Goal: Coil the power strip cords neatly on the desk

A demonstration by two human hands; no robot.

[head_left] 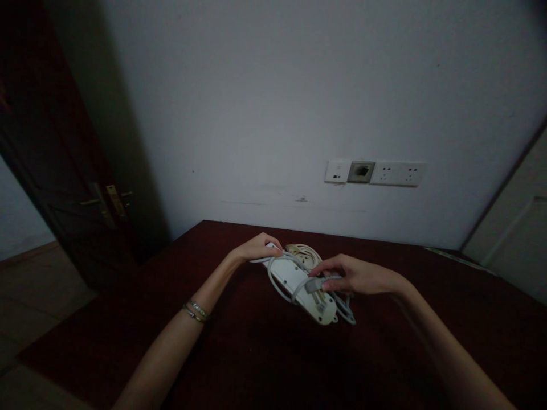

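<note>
A white power strip (pixel 285 272) is tilted above the dark red table, its screwed underside facing me. My left hand (pixel 260 247) grips its upper left end, fingers closed around it. Loops of grey cord (pixel 273 279) run around the strip. In my right hand (pixel 348 274) is the cord's grey plug (pixel 315 285), pinched between thumb and fingers, its metal prongs over the strip's lower end. More cord hangs below the right hand. A cream coiled cord (pixel 305 253) shows just behind the strip; its far end is hidden.
The dark red table (pixel 205 353) meets a pale wall bearing wall sockets (pixel 395 173) and a grey-framed socket (pixel 361 171). At the left stands a dark wooden door with a brass handle (pixel 100 202). A thin flat item (pixel 459 260) lies at the table's far right edge.
</note>
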